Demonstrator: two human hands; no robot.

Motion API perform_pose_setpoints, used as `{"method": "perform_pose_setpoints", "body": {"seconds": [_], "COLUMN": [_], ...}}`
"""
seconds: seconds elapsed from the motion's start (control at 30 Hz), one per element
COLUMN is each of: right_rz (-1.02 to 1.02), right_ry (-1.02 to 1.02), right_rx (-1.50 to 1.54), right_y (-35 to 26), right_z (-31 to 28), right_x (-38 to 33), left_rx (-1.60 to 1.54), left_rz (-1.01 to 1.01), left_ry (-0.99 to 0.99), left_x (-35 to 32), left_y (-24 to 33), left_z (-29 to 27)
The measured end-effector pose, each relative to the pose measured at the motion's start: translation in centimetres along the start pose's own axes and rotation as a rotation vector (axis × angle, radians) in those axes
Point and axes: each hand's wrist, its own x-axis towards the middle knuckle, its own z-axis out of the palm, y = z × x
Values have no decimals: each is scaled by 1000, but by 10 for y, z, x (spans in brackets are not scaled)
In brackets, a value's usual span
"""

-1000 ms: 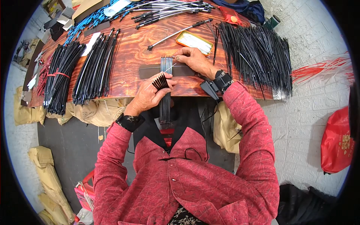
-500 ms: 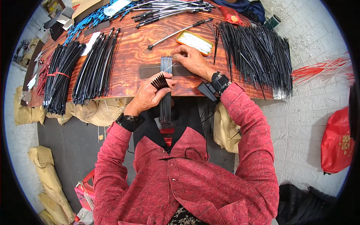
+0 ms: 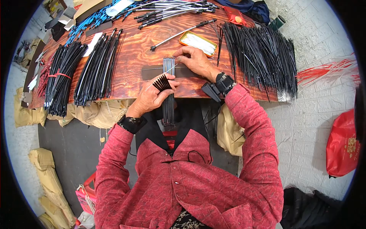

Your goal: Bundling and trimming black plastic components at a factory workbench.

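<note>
The left hand (image 3: 152, 96) holds a fan of thin dark strips (image 3: 162, 83); the right hand (image 3: 196, 63), narrowed, whether gripping I cannot tell, is at the far end of slender black rods (image 3: 168, 108)

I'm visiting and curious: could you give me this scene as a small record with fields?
Left hand: holds a fan of dark pieces
Right hand: fingers near the upper end of the rod row; contact unclear
Rod row: lies across a dark strip, overhanging the table
At left: black rod bundles, one red-tied
At right: heap of black rods
Beyond: orange-rimmed tray of white sticks
</note>
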Motion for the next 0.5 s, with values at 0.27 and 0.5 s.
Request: {"method": "perform_pose_setpoints", "body": {"seconds": [0.27,0.5], "right_rz": [22,-71], "right_ry": [44,42], "right_rx": [-89,-185], "right_y": [-1,-8], "right_z": [1,5], "right_x": [1,1], "left_rx": [8,38], "left_rz": [15,92], "left_ry": [1,34], "left_x": [-1,-2], "left_y": [-3,-10], "left_z": [1,1]}}
